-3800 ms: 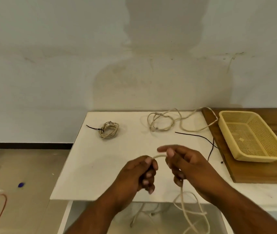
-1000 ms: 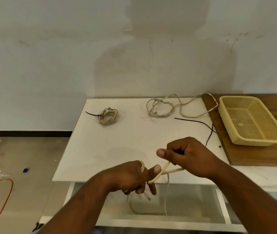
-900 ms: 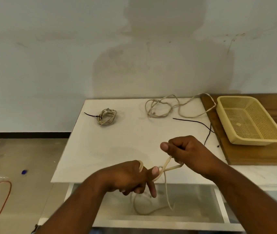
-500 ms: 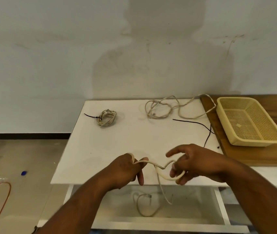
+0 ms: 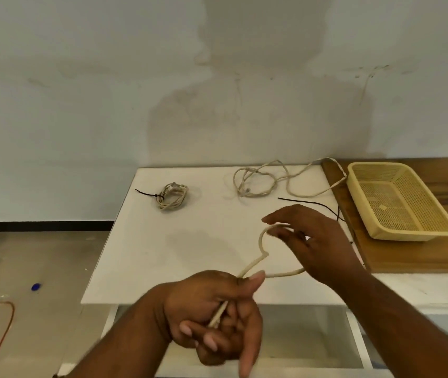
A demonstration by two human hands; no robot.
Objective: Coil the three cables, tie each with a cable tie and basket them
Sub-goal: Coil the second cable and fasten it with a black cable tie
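White table (image 5: 184,255) is carrying a yellow basket (image 5: 411,236) at 2 o'clock, left hand (image 5: 206,304) at 6 is gripping the cream cable (image 5: 260,239) in curled fingers, right hand (image 5: 323,249) at 4 is spreading uncurled fingers through its loop, loose cable (image 5: 255,186) is lying at 12, tied coil (image 5: 172,197) at 10.

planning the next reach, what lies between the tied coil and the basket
Head view: between the tied coil and the basket lie the loose cable and, nearer, a black cable tie.
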